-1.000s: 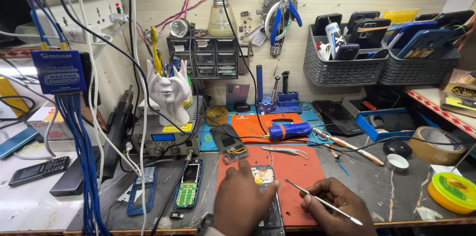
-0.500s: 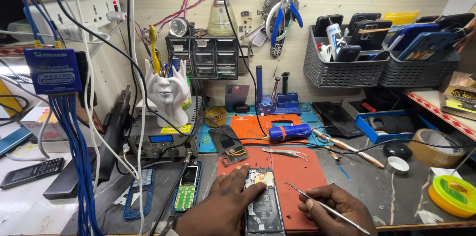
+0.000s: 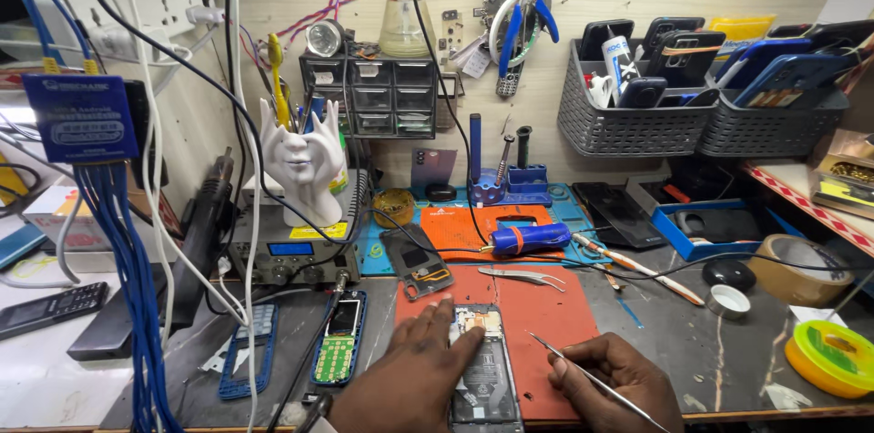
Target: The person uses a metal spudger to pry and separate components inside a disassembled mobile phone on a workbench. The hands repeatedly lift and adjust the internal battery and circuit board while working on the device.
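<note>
Two hands share our work on the red rubbery mat (image 3: pixel 546 324) covering the scuffed dark table (image 3: pixel 710 351). Our left hand (image 3: pixel 414 378) lies flat, fingers pinning the opened black slab phone (image 3: pixel 482 369), its circuitry bare. Our right hand (image 3: pixel 614 378) pinches thin steel tweezers (image 3: pixel 583 371) just beside the phone.

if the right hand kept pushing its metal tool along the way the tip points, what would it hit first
The right hand holds a thin metal tool whose tip points up and left. Straight on, it would most likely meet the right edge of the opened phone on the red mat, though its height is unclear.
</note>
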